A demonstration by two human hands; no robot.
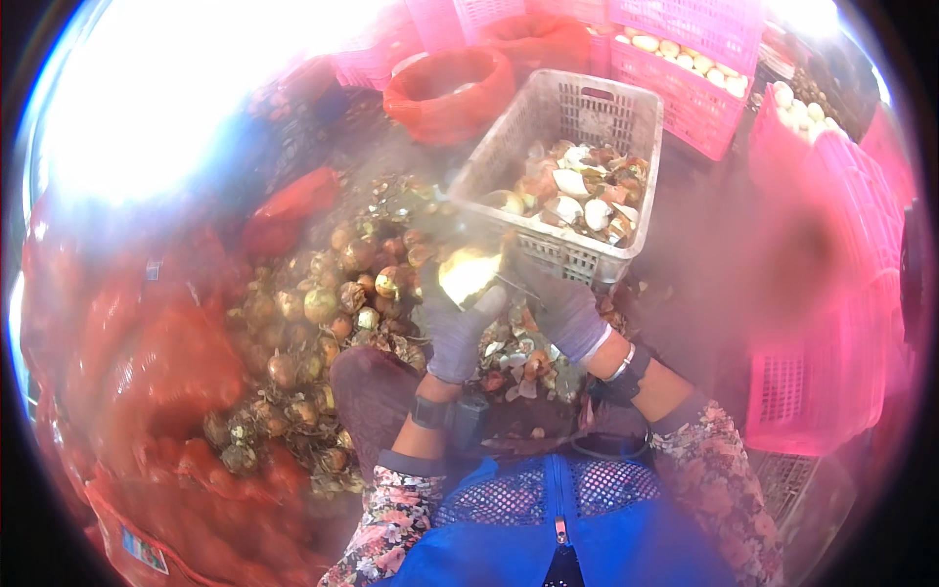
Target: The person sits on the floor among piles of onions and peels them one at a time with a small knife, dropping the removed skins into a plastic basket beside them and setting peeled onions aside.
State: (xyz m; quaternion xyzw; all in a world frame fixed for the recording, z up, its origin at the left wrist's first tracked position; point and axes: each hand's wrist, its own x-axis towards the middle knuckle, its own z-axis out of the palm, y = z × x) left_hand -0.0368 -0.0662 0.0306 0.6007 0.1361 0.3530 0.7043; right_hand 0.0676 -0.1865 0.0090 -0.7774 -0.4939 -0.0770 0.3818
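Pink crates (pixel 685 112) are standing upper right; centrally, your left hand (pixel 456 333) is gripping a pale onion (pixel 469 275), likely firm, slippery, best held round its sides; your right hand (pixel 569 308) is showing indeterminably.

White glare floods in from my upper left, bleaching the background. Haze veils the onion pile (pixel 321 305); the peeled onion (pixel 467 277) glows almost white. A pink smear blurs the right, near the pink crates (pixel 817 406), and straight edges bow toward a black rim.
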